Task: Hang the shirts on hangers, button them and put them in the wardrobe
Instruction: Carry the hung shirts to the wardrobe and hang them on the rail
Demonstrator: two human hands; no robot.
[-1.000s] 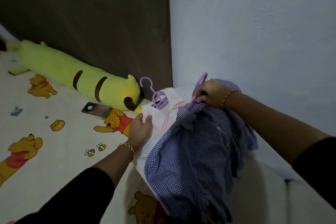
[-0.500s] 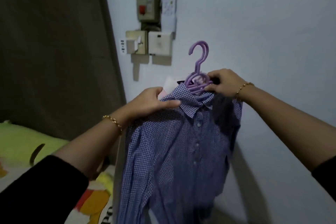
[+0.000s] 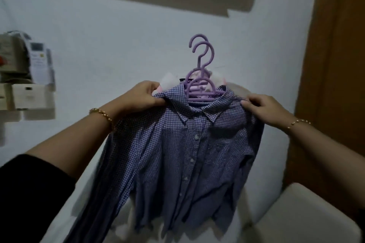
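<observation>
A blue checked shirt hangs in the air in front of me on a purple hanger, buttoned down the front. A second purple hook shows right behind the first, and a pale pink shirt peeks out behind the collar. My left hand grips the shirt's left shoulder next to the collar. My right hand grips the right shoulder. Both hold the shirts up at chest height, hooks pointing upward.
A white wall is straight ahead. Switch boxes and a remote holder are fixed on it at the left. A brown wooden panel rises at the right. A white padded edge lies at the lower right.
The shirts were lifted off the bed and raised on their hangers. My right hand moved from the hanger neck to the right shoulder. My view turned right along the wall.
</observation>
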